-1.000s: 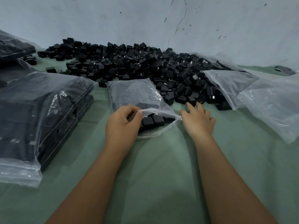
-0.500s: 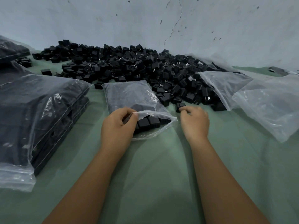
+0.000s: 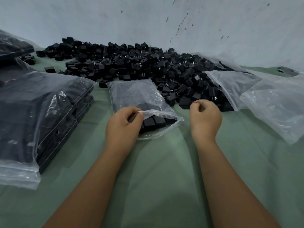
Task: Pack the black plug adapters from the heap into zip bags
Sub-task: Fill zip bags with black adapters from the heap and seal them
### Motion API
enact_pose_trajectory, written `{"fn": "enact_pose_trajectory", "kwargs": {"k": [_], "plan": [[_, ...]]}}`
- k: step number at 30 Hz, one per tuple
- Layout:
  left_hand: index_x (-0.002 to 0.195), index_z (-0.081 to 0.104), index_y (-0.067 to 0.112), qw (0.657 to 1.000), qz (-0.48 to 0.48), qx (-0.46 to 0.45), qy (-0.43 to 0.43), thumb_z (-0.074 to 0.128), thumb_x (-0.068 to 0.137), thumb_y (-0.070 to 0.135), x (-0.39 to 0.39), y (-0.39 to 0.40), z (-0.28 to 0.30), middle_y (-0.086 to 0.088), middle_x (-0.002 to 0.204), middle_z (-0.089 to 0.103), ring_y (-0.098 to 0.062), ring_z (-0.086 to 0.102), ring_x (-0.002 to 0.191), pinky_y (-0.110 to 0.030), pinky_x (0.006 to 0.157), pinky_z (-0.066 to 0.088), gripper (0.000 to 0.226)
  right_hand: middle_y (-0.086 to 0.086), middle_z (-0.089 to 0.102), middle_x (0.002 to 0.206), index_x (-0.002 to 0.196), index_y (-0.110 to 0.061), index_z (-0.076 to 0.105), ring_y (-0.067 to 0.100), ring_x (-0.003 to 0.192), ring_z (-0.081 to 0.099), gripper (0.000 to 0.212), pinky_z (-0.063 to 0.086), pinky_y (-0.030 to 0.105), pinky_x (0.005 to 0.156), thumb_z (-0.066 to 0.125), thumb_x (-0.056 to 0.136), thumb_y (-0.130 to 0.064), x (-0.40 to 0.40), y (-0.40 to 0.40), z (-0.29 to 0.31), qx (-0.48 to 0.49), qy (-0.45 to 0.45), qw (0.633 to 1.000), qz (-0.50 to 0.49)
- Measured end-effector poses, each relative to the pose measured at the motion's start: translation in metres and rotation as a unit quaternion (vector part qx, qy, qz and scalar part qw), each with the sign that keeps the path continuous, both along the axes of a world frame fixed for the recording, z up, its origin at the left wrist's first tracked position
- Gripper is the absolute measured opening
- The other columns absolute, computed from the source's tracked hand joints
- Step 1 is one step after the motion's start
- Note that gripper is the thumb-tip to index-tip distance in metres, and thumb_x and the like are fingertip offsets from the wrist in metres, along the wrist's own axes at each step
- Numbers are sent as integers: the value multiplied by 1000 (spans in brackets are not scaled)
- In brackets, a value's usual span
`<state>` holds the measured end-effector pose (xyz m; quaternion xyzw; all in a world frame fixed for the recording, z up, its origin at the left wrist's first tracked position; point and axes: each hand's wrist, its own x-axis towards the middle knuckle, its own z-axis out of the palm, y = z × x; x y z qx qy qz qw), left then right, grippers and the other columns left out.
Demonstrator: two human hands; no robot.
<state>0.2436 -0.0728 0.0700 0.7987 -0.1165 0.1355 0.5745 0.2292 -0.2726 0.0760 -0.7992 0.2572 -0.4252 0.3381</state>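
A big heap of black plug adapters (image 3: 148, 68) lies along the wall at the back. In front of it sits a clear zip bag (image 3: 134, 94), partly filled, with a row of adapters (image 3: 154, 121) showing at its open mouth. My left hand (image 3: 122, 127) pinches the upper lip of that mouth and holds it up. My right hand (image 3: 205, 117) is curled into a fist just right of the bag, at the heap's near edge. It grips a plug adapter, almost wholly hidden inside the fingers.
A stack of filled zip bags (image 3: 41, 112) stands at the left, with more bags (image 3: 13, 46) behind it. Empty clear bags (image 3: 271, 102) lie at the right, one (image 3: 233, 84) overlapping the heap. Green cloth (image 3: 164, 162) covers the table.
My right hand reached flat to the heap's edge, curled round an adapter and drew back a little. The left hand kept pinching the bag's lip.
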Motion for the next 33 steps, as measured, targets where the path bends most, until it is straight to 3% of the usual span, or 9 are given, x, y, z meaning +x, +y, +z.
{"fn": "enact_pose_trajectory", "kwargs": {"k": [2, 4, 8, 14, 19, 23, 27, 30, 33], "plan": [[79, 71, 27, 1000, -1, -5, 3, 62, 91, 23, 0, 0, 0, 11, 75, 66, -9, 60, 75, -30, 69, 48, 15, -8, 47, 58, 57, -22, 50, 17, 64, 47, 18, 33, 27, 58, 44, 74, -20, -6, 10, 7, 21, -63, 998, 21], [80, 71, 27, 1000, 0, -18, 0, 63, 91, 23, -1, 0, 0, 10, 77, 67, -8, 61, 76, -27, 71, 49, 14, -9, 39, 51, 52, -16, 42, 15, 56, 40, 18, 30, 27, 54, 44, 70, -16, -12, 25, 11, 0, -113, 991, 65], [92, 73, 21, 999, 21, -26, -35, 63, 93, 20, 1, 0, 2, 10, 89, 67, -5, 61, 85, -21, 77, 47, 10, 0, 46, 53, 53, -6, 49, 21, 56, 45, 16, 37, 35, 49, 48, 69, -7, -15, 64, 13, -86, -144, 975, 144], [92, 70, 24, 996, 33, -24, -76, 62, 94, 16, 2, 0, 2, 13, 91, 62, 8, 55, 84, -4, 73, 39, 11, 2, 58, 65, 62, -8, 62, 20, 64, 52, 16, 41, 30, 49, 51, 75, -9, -12, 85, 2, -273, -114, 938, 181], [91, 69, 25, 995, 37, -31, -88, 62, 94, 17, 3, -1, 3, 15, 88, 59, -2, 57, 83, -23, 77, 48, 11, 3, 64, 74, 72, -7, 70, 20, 71, 59, 18, 46, 27, 54, 53, 79, -9, -10, 80, 0, -343, -88, 915, 194], [93, 66, 29, 993, 45, -14, -106, 62, 94, 17, 4, -1, 2, 16, 88, 59, -10, 57, 88, -27, 79, 47, 13, 2, 57, 64, 60, -10, 62, 18, 56, 52, 24, 31, 24, 47, 47, 77, -18, -15, 84, 5, -345, -25, 917, 199], [96, 65, 34, 993, 37, -13, -113, 59, 94, 24, 3, 0, 1, 14, 91, 62, -15, 58, 93, -30, 82, 47, 12, 2, 56, 62, 59, -9, 58, 18, 55, 50, 25, 29, 23, 48, 44, 76, -20, -19, 88, 6, -321, 25, 921, 218], [100, 65, 36, 994, 43, -2, -104, 54, 90, 35, 2, 0, 2, 20, 90, 61, -10, 54, 96, -29, 86, 45, 15, 3, 58, 67, 62, -8, 59, 20, 61, 52, 18, 29, 23, 53, 52, 77, -16, -17, 87, 4, -306, 64, 922, 227], [106, 67, 31, 995, 61, 13, -76, 53, 86, 40, 3, 1, 5, 22, 88, 58, -9, 51, 99, -40, 93, 45, 26, 4, 61, 79, 74, -5, 64, 21, 75, 56, 14, 38, 27, 60, 54, 81, -12, -13, 86, 1, -283, 79, 923, 249]]}}
